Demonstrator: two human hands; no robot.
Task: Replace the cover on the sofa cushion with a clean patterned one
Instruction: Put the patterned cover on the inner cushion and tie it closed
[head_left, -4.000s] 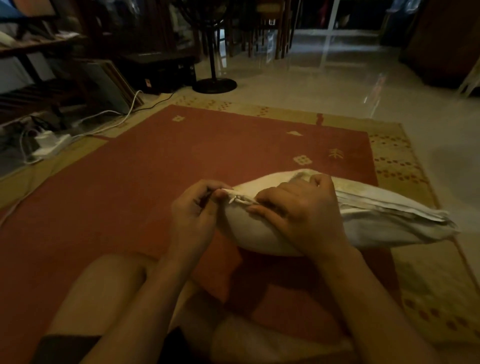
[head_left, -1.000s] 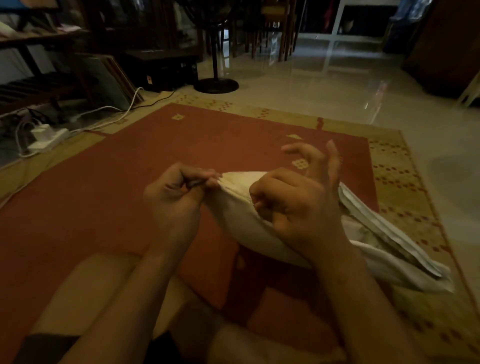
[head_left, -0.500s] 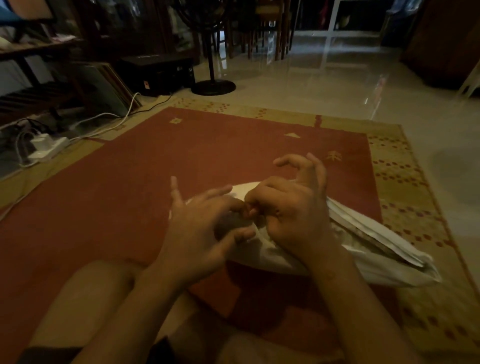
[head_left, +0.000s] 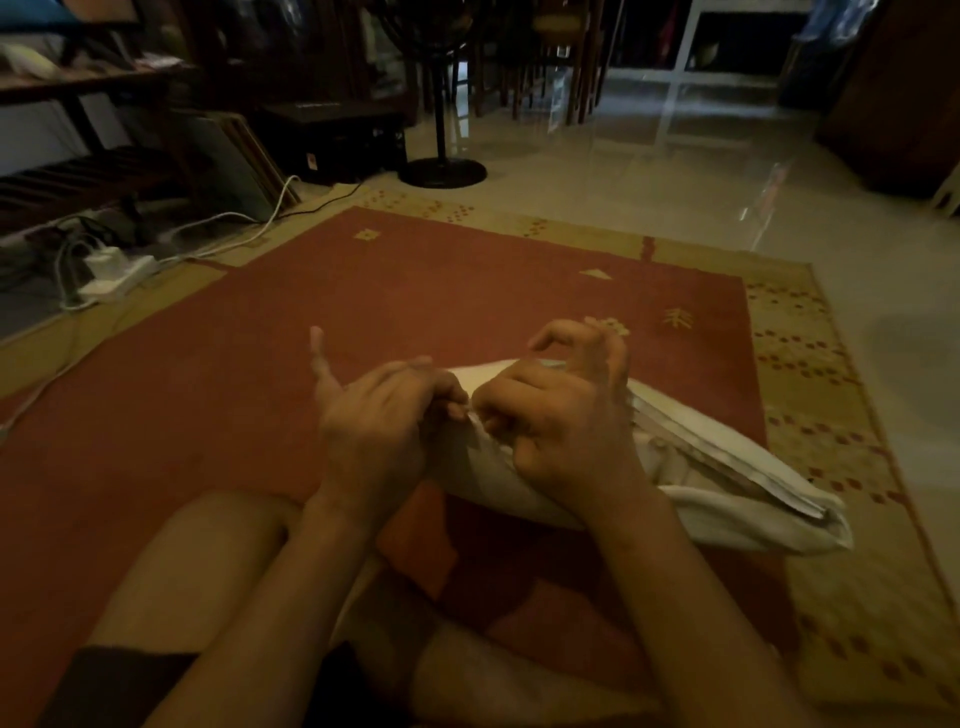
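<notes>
A pale cushion (head_left: 696, 488) in a plain off-white cover lies on its edge on the red rug (head_left: 363, 322), its zipped seam facing up. My left hand (head_left: 379, 421) pinches the cover's near corner, little finger sticking up. My right hand (head_left: 561, 421) pinches the seam right beside it, thumb and forefinger closed, the other fingers lifted and curled. The zip pull is hidden between my fingers. No patterned cover is in view.
My bare legs are folded on the rug below the cushion. A white power strip (head_left: 117, 273) with cables lies at the left rug border. A fan stand base (head_left: 441, 171), dark shelves and chair legs stand behind; glossy tile floor (head_left: 675, 182) lies beyond.
My left hand has gone from spread fingers back to a pinch on the cushion corner. My right hand stays pinched on the seam. The cushion has tilted, with its far end lower to the right.
</notes>
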